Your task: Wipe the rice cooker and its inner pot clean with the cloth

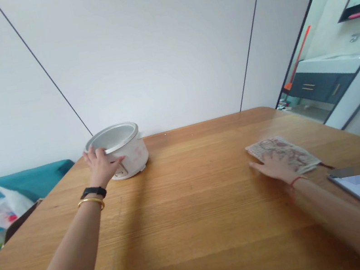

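Though white outside, pot (132,156) grey inside

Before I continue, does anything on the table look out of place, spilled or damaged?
I see no spill or damage. Only the white pot, touched by the left hand, seems odd: it stands open, no lid in view.

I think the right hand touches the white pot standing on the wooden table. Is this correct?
No: in the head view, the left hand touches the white pot standing on the wooden table; the right hand is at the patterned cloth.
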The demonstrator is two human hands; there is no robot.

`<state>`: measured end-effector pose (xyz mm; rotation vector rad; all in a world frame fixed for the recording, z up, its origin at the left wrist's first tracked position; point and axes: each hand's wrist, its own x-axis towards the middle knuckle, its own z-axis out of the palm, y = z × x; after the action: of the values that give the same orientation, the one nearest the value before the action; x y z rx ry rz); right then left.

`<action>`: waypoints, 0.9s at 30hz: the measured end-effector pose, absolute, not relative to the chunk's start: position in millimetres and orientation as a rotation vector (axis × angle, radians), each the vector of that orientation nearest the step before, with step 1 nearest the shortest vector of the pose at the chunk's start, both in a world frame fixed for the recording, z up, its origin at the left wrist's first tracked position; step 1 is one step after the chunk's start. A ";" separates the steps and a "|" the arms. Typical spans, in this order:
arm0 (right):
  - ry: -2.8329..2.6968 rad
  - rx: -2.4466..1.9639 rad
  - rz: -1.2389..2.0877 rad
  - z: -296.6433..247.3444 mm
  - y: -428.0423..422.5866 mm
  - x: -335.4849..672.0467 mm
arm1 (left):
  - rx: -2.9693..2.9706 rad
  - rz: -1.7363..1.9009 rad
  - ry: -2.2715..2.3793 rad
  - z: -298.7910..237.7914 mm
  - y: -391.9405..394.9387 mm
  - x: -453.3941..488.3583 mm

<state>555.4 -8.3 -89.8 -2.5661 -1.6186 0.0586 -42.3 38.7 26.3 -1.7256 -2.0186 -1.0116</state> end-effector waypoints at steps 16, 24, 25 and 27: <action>-2.167 -2.201 0.247 -98.5 -58.9 445.6 | -2.648 -0.155 -2.046 -38.5 -121.2 51.1; -2.229 -2.199 0.071 -115.0 -58.9 447.8 | -2.385 -0.452 -2.313 -57.9 -75.5 -63.7; -2.233 -2.194 0.079 -115.1 -58.4 448.0 | -2.420 -0.490 -2.288 -59.7 -71.7 -71.3; -2.236 -2.188 0.102 -115.3 -57.5 449.0 | -2.457 -0.515 -2.280 -60.9 -65.4 -84.9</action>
<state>449.0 -57.5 -115.3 -2.1878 -2.2363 0.1019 -84.9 -65.4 -60.9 -2.4568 -2.2803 -0.5148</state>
